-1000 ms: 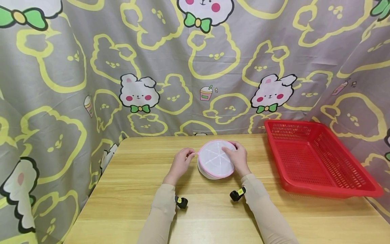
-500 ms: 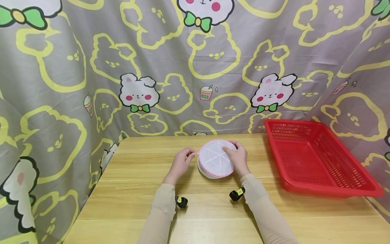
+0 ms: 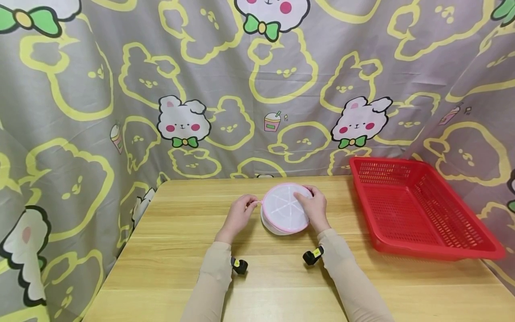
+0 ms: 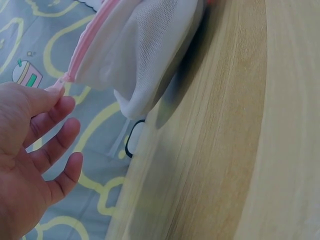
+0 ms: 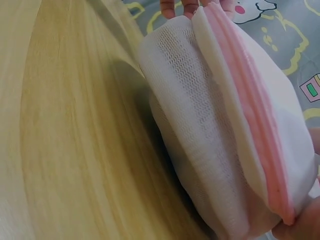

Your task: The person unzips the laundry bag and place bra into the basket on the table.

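Observation:
A round white mesh laundry bag [image 3: 286,207] with a pink zipper rim is held just over the wooden table, its lid tilted toward the head camera. In the left wrist view, the thumb and forefinger of my left hand [image 4: 35,135] pinch a small pink tab [image 4: 59,86] at the end of the zipper, the other fingers loosely bent. My right hand [image 3: 315,208] grips the bag's right side, its thumb on the lid. The right wrist view shows the closed-looking pink zipper [image 5: 255,110] along the bag's side; much of the right hand is out of that frame.
A red perforated plastic basket [image 3: 406,214] stands at the right of the wooden table [image 3: 273,286]. A grey curtain [image 3: 241,80] with cartoon prints hangs behind and along the sides. Black wrist cameras [image 3: 240,267] are strapped to both sleeves.

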`<state>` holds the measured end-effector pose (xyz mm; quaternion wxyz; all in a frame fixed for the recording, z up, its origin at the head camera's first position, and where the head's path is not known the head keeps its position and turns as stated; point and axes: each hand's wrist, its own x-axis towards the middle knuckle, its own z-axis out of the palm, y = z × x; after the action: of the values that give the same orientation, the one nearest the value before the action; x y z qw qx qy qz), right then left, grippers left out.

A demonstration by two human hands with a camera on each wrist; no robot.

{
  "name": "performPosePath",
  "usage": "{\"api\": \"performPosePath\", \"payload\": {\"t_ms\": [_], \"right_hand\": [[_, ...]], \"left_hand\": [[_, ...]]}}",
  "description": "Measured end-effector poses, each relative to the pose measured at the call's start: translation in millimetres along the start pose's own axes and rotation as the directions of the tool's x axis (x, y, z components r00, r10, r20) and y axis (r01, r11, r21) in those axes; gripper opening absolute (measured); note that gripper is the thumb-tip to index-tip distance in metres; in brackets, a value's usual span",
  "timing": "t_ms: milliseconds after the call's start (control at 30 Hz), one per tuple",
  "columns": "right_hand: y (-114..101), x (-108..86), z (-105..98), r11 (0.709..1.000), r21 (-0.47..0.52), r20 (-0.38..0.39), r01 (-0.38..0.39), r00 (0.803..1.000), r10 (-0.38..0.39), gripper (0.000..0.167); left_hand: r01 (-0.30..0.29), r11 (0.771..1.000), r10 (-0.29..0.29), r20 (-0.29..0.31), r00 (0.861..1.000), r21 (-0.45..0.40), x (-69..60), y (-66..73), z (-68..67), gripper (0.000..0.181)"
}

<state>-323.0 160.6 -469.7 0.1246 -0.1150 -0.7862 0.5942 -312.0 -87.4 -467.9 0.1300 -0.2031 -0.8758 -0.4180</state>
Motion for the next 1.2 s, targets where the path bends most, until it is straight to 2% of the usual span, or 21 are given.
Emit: {"api": "performPosePath", "payload": {"t_ms": [400,567,700,867,1067,1200], "right_hand": [[-4.4,1.8,-4.6,0.995,-0.079,0.072,0.063,0.996,-0.058,0.047],[-6.4,1.4,-6.7,0.992,-0.109,0.102,0.068,0.993,-0.057,0.047],[-7.1,2.2,-8.4,0.991,-0.116,0.127,0.074,0.990,-0.059,0.047],[-7.6,2.8,-10.0,0.988,-0.099,0.142,0.122,0.984,-0.108,0.048],[-8.8,3.0,-10.2,0.964,-0.107,0.197,0.242,0.956,-0.218,0.055],[-9.0,3.7,-8.8,0.947,-0.131,0.265,0.293,0.931,-0.252,0.062]], "left_hand": [[0.038,0.999,-0.038,-0.015,0.999,-0.008,-0.8,1.7,-2.1,0.014],[0.041,0.999,-0.041,-0.020,0.999,-0.001,-0.8,2.1,-3.1,0.014],[0.038,0.999,-0.038,-0.026,0.999,-0.004,-0.7,2.5,-3.4,0.013],[0.036,0.999,-0.036,-0.033,0.999,-0.009,-0.8,2.9,-3.7,0.011],[0.051,0.999,-0.051,-0.026,0.998,-0.004,-0.6,4.0,-4.5,0.011],[0.052,0.999,-0.052,-0.021,0.998,0.003,-0.1,3.3,-3.8,0.013]]}}
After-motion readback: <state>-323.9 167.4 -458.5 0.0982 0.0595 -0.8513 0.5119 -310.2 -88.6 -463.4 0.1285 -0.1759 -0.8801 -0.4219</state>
